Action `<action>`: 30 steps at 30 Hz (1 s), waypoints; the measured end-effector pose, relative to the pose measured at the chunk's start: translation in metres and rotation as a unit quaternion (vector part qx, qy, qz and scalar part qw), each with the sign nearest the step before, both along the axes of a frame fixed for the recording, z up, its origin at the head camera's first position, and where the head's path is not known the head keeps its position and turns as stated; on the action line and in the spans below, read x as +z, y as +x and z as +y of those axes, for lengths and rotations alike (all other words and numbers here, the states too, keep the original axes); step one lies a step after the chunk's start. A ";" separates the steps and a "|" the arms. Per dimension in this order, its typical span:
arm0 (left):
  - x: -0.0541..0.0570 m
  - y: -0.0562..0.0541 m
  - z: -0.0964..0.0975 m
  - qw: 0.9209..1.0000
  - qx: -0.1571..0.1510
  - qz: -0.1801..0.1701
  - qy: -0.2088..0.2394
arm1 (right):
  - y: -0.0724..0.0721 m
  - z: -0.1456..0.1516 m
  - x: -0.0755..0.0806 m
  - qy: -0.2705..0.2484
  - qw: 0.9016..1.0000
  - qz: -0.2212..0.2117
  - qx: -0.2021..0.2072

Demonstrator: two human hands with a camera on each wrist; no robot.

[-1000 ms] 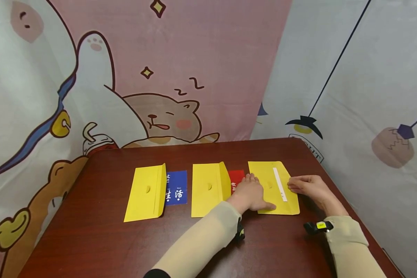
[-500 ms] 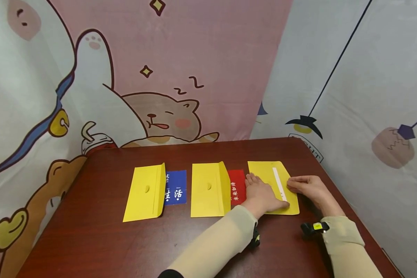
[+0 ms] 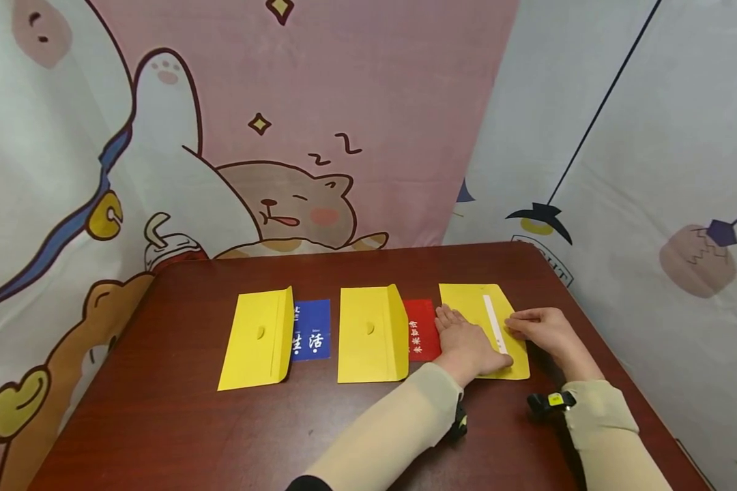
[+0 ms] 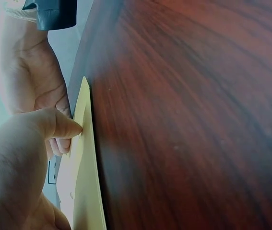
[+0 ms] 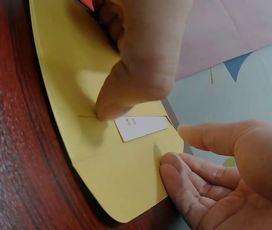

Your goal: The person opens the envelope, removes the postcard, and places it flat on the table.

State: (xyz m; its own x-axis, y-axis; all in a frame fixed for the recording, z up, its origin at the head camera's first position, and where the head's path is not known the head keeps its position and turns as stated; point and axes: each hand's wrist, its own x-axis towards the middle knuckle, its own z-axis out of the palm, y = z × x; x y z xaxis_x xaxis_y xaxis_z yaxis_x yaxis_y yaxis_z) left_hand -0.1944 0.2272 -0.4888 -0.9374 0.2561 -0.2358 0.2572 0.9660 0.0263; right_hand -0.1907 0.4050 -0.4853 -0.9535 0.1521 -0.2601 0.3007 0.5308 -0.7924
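Observation:
The right-hand yellow envelope (image 3: 473,300) lies flap-side up, its flap (image 5: 112,191) spread toward the right. A white strip (image 3: 494,324) with small writing shows along the flap's base. My left hand (image 3: 469,348) rests on this envelope with fingers extended, thumb touching it near the strip's lower end. My right hand (image 3: 549,334) pinches the flap's outer edge with bent fingers; its exact contact is partly hidden. Just left of my left fingertips lies a red card (image 3: 421,331) with white characters, partly under the middle yellow envelope (image 3: 368,334).
Another yellow envelope (image 3: 254,341) lies farther left, with a blue card (image 3: 312,329) beside its flap. All rest on a dark reddish-brown table (image 3: 221,436). A printed cartoon curtain (image 3: 405,136) hangs behind the table and along its right side.
My left hand has slid right across the envelope, its thumb moving from the lower edge to the white strip, uncovering more of the red card. My right hand stays at the flap.

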 end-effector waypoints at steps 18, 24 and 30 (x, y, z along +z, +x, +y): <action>0.008 0.003 0.001 1.000 0.004 0.000 0.013 | 0.000 0.000 -0.002 0.018 1.000 0.005 -0.002; 0.010 0.001 -0.001 1.000 0.001 -0.003 0.018 | 0.000 -0.003 -0.003 0.037 0.999 0.013 -0.006; 0.012 0.001 -0.002 1.000 0.000 -0.005 0.023 | -0.001 -0.010 -0.004 0.068 0.997 0.025 -0.016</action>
